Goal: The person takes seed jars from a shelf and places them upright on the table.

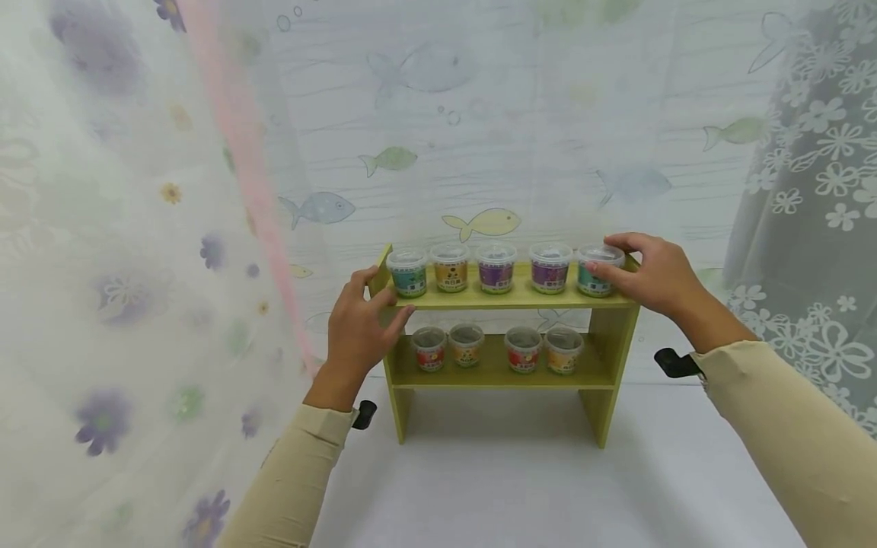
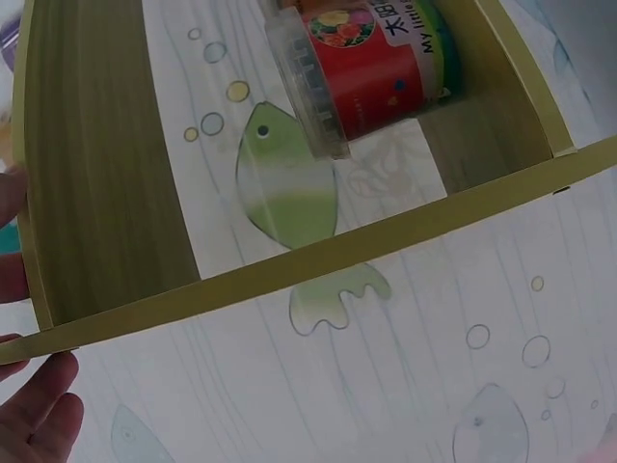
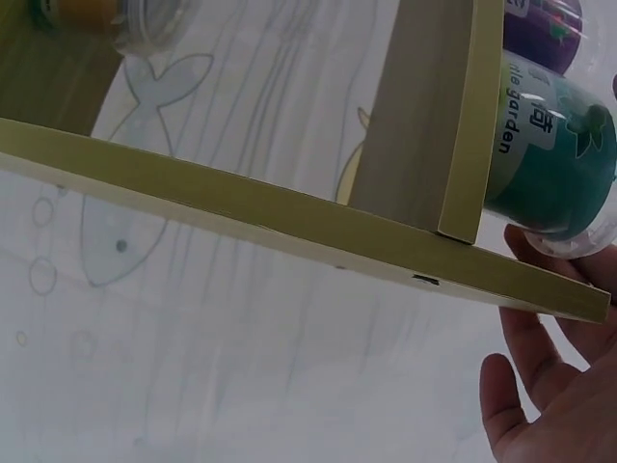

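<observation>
A small yellow-green two-tier wooden shelf (image 1: 493, 387) stands against a fabric backdrop. My left hand (image 1: 358, 320) grips the shelf's left side panel near the top, fingers on both sides of its edge in the left wrist view. At the right end of the top tier, my right hand (image 1: 654, 272) holds a teal-labelled plastic cup (image 3: 554, 154) with a clear lid between thumb and fingers; other fingers lie outside the side panel. Beside the left hand sits another teal-labelled cup (image 1: 409, 275). Between the end cups stand an orange-labelled cup (image 1: 450, 271) and two purple-labelled cups (image 1: 495, 272).
The lower tier carries red-labelled cups (image 1: 524, 356) and orange-labelled cups (image 1: 564, 358) in two pairs, a gap between them. A white cloth (image 1: 507, 487) covers the surface under the shelf. Fish-printed fabric (image 1: 548, 137) hangs behind, and flowered fabric (image 1: 137, 304) at the left.
</observation>
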A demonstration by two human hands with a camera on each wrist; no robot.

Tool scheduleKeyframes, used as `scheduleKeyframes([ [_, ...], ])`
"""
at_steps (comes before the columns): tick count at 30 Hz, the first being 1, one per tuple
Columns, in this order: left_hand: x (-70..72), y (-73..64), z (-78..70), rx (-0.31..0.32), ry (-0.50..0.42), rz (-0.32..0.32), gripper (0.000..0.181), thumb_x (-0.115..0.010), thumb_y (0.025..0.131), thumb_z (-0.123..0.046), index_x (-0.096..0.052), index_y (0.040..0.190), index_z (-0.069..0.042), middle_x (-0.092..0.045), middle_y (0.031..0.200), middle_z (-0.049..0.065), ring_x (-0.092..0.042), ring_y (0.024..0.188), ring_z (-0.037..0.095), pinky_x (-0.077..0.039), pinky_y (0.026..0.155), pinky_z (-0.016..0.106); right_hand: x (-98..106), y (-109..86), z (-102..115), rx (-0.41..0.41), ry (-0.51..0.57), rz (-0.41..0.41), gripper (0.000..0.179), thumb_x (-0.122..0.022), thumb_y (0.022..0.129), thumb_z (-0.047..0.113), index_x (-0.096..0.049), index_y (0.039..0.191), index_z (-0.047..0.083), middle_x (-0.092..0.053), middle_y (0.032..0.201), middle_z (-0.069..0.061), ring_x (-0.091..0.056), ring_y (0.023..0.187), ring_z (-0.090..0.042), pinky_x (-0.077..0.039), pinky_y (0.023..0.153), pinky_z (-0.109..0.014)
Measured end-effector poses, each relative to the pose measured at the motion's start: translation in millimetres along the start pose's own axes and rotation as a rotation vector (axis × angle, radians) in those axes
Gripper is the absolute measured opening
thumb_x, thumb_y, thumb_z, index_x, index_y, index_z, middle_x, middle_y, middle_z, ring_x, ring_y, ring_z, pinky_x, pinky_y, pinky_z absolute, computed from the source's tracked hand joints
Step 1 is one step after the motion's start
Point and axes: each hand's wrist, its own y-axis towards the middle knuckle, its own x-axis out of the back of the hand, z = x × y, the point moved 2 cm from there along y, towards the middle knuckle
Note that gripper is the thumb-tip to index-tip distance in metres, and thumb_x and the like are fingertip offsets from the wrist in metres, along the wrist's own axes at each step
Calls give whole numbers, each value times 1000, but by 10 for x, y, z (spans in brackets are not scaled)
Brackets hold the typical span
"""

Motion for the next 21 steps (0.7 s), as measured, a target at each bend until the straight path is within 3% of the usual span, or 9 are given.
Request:
scheduleKeyframes([
  [5,-1,-9,7,-9,1,16,33,-78,92,-45,-71,87,-13,-52,143,21,-61,111,35,-58,82,49,30,-72,19,28,33,-51,76,-70,91,62,-57,145,11,-60,140,-20,-54,128,-40,-48,96,-62],
  [11,42,23,16,-3,2,19,34,-77,92,-45,-69,87,-13,-51,144,22,-61,112,36,-59,84,49,83,-136,109,64,60,-107,70,-75,90,58,-62,142,14,-64,136,-16,-60,119,-35,-52,81,-44],
  [17,39,19,6,22,-21,42,34,-76,93,-46,-69,87,-13,-50,146,21,-61,115,35,-59,83,49,115,-298,175,86,80,-156,66,-78,89,52,-63,141,14,-66,130,-13,-62,111,-31,-44,66,-17],
  [21,29,5,-5,26,-28,42,34,-77,93,-46,-69,87,-14,-50,146,21,-62,117,35,-59,84,49,82,-417,231,116,93,-202,62,-82,87,46,-66,137,13,-68,121,-11,-59,104,-25,-39,67,-13],
])
